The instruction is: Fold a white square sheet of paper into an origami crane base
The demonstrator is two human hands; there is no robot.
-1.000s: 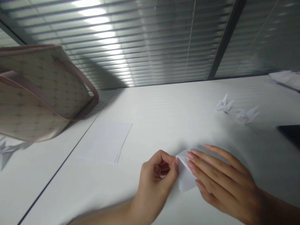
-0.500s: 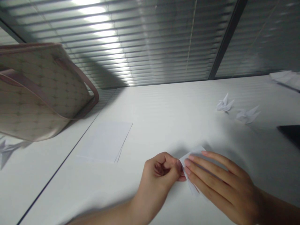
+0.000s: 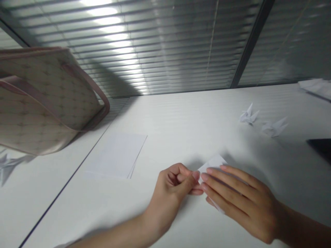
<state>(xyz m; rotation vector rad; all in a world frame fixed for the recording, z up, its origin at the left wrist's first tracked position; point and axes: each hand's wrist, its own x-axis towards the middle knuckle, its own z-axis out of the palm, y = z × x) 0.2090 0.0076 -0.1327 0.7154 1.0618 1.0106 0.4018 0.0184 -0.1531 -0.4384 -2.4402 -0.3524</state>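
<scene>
The left hand [image 3: 173, 196] pinches the near-left corner of a folded white paper [image 3: 214, 164] between thumb and curled fingers. The right hand [image 3: 245, 203] lies palm down across the same paper, its fingers extended and pointing toward the left hand; one fingertip shows below the paper's lower edge. The folded paper is partly hidden beneath the right hand, at the near side of a white table [image 3: 181, 127]. Beyond the right hand stand two small folded paper figures with pointed tips, a first figure [image 3: 249, 116] and, just beside it, a second figure [image 3: 274, 128]. A dark object [image 3: 320, 146] enters at the right edge, and white paper [image 3: 317, 86] lies at the far right. Left of the hands is a slightly fanned stack of flat sheets [image 3: 119, 155]. Farther left, a patterned bag [image 3: 43, 103] with pink handles stands near another folded figure [image 3: 6, 167]. Slatted blinds [image 3: 178, 44] rise behind the table.
</scene>
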